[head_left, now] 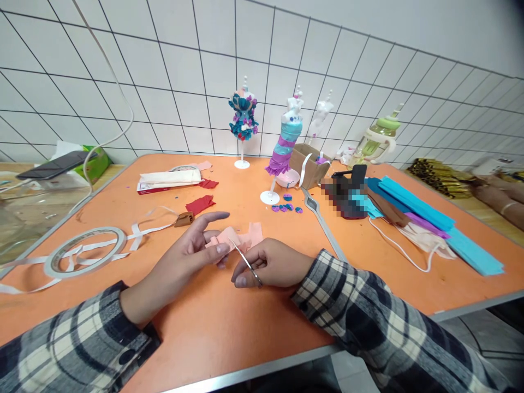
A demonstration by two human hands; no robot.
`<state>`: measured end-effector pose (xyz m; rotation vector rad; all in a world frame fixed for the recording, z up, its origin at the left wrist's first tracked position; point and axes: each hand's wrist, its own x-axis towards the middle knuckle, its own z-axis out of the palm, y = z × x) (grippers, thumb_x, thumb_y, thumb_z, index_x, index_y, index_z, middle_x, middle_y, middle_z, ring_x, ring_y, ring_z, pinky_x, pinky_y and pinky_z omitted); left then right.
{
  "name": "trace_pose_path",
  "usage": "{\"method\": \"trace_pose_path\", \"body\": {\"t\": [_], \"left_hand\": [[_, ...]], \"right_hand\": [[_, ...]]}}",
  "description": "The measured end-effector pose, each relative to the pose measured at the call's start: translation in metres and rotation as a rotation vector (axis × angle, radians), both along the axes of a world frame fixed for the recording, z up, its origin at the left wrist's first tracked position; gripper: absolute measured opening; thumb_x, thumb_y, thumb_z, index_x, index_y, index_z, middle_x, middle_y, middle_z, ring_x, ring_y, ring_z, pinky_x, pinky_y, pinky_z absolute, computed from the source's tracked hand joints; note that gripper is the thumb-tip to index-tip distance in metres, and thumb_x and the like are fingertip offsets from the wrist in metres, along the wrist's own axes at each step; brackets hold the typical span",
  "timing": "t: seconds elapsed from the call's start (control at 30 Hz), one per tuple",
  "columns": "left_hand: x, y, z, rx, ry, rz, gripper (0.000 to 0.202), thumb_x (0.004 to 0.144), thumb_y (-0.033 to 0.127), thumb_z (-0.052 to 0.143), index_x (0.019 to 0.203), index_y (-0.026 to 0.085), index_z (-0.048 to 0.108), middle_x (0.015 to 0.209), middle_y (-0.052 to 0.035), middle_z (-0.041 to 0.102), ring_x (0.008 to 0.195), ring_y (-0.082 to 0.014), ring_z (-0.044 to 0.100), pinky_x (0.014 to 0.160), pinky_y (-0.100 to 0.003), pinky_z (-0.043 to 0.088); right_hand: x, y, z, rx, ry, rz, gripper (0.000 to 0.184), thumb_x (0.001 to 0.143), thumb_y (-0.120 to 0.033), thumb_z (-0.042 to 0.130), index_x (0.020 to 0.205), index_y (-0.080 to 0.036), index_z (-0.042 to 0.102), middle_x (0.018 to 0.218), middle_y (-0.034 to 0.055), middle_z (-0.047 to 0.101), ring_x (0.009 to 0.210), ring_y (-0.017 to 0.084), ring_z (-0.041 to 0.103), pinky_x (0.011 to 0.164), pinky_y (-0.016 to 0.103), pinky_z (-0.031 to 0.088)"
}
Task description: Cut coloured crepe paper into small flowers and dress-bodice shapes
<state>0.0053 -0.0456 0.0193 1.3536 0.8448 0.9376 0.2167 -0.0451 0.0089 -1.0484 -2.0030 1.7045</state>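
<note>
My left hand pinches a piece of pink crepe paper between thumb and fingers, its index finger stretched out. Small scissors are in my right hand, their blades pointing away from me and up against the paper. Another flat bit of the pink paper lies just behind the blades. Beyond my hands are pieces of red crepe paper and a small brown roll. Several purple and teal discs lie in front of a small dress form wrapped in blue and purple paper.
A ring of white tape with loose strips lies at the left. At the back stand a teal-dressed form, a cardboard box and a green-lidded bottle. Folded blue crepe paper and a grey strap lie at right.
</note>
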Motion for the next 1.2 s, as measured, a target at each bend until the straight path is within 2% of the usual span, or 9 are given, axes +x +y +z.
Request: {"method": "trace_pose_path", "body": {"t": [0.1, 0.27, 0.63, 0.73, 0.8, 0.87, 0.97, 1.07, 1.2], "left_hand": [[-0.0011, 0.0003, 0.0002, 0.017, -0.011, -0.007, 0.053, 0.085, 0.036, 0.071, 0.134, 0.028, 0.051, 0.068, 0.0042, 0.059, 0.062, -0.0141, 0.053, 0.062, -0.025, 0.044], [-0.0018, 0.0039, -0.0010, 0.013, 0.044, -0.027, 0.027, 0.079, 0.034, 0.078, 0.103, 0.024, 0.071, 0.086, -0.0018, 0.068, 0.070, -0.0138, 0.055, 0.061, -0.022, 0.046], [-0.0042, 0.0058, -0.0035, 0.002, 0.006, -0.109, 0.018, 0.080, 0.035, 0.077, 0.079, 0.019, 0.068, 0.071, 0.0016, 0.060, 0.068, -0.0129, 0.053, 0.064, -0.023, 0.043], [-0.0045, 0.0031, -0.0001, -0.009, 0.009, -0.057, 0.019, 0.077, 0.034, 0.079, 0.078, 0.019, 0.067, 0.093, -0.0012, 0.066, 0.073, -0.0130, 0.055, 0.068, -0.023, 0.045], [-0.0045, 0.0013, 0.0017, -0.030, 0.006, -0.044, 0.021, 0.077, 0.034, 0.079, 0.078, 0.019, 0.065, 0.115, -0.0034, 0.066, 0.068, -0.0102, 0.054, 0.064, -0.023, 0.044], [-0.0038, 0.0003, 0.0021, -0.061, -0.006, -0.068, 0.022, 0.077, 0.034, 0.079, 0.080, 0.018, 0.064, 0.121, -0.0061, 0.066, 0.063, -0.0088, 0.051, 0.059, -0.022, 0.042], [-0.0020, 0.0004, 0.0012, -0.092, -0.052, -0.112, 0.022, 0.079, 0.034, 0.079, 0.082, 0.018, 0.064, 0.099, -0.0050, 0.072, 0.062, -0.0100, 0.053, 0.056, -0.020, 0.042], [-0.0008, 0.0016, 0.0004, -0.092, -0.111, -0.134, 0.023, 0.080, 0.035, 0.078, 0.079, 0.017, 0.064, 0.070, 0.0021, 0.063, 0.057, -0.0087, 0.050, 0.055, -0.019, 0.042], [-0.0015, 0.0028, -0.0001, -0.073, -0.081, -0.149, 0.022, 0.082, 0.034, 0.077, 0.080, 0.016, 0.065, 0.068, 0.0026, 0.060, 0.061, -0.0093, 0.052, 0.058, -0.019, 0.043]], "right_hand": [[-0.0003, -0.0008, 0.0004, -0.020, 0.043, 0.016, 0.048, 0.070, -0.060, 0.075, 0.088, -0.016, 0.076, 0.069, 0.0005, 0.063, 0.061, 0.011, 0.054, 0.061, 0.023, 0.043], [-0.0004, -0.0016, 0.0014, -0.017, 0.086, 0.049, 0.041, 0.073, -0.052, 0.075, 0.089, -0.015, 0.076, 0.068, 0.0002, 0.062, 0.061, 0.010, 0.053, 0.060, 0.023, 0.043], [0.0015, -0.0041, 0.0095, -0.149, 0.239, 0.151, 0.038, 0.077, -0.047, 0.074, 0.094, -0.012, 0.075, 0.069, -0.0024, 0.059, 0.058, 0.006, 0.049, 0.055, 0.020, 0.039], [0.0006, -0.0027, 0.0097, -0.171, 0.241, 0.172, 0.048, 0.074, -0.055, 0.075, 0.095, -0.012, 0.074, 0.071, -0.0016, 0.059, 0.061, 0.007, 0.051, 0.056, 0.020, 0.040], [0.0000, -0.0019, 0.0083, -0.172, 0.248, 0.178, 0.052, 0.073, -0.059, 0.075, 0.093, -0.011, 0.073, 0.072, -0.0011, 0.059, 0.062, 0.007, 0.050, 0.056, 0.020, 0.039], [-0.0001, -0.0012, 0.0065, -0.171, 0.253, 0.181, 0.054, 0.074, -0.061, 0.074, 0.095, -0.011, 0.072, 0.073, -0.0008, 0.059, 0.062, 0.007, 0.050, 0.053, 0.020, 0.036], [0.0008, -0.0005, 0.0047, -0.170, 0.264, 0.183, 0.053, 0.074, -0.060, 0.074, 0.095, -0.012, 0.071, 0.072, -0.0021, 0.057, 0.060, 0.006, 0.046, 0.050, 0.020, 0.031], [0.0017, -0.0001, 0.0054, -0.149, 0.259, 0.184, 0.050, 0.074, -0.057, 0.075, 0.093, -0.011, 0.070, 0.069, -0.0041, 0.054, 0.058, 0.005, 0.042, 0.052, 0.020, 0.031], [0.0017, -0.0006, 0.0081, -0.154, 0.224, 0.176, 0.049, 0.074, -0.057, 0.075, 0.093, -0.011, 0.071, 0.067, -0.0045, 0.053, 0.058, 0.005, 0.043, 0.054, 0.020, 0.033]]}}
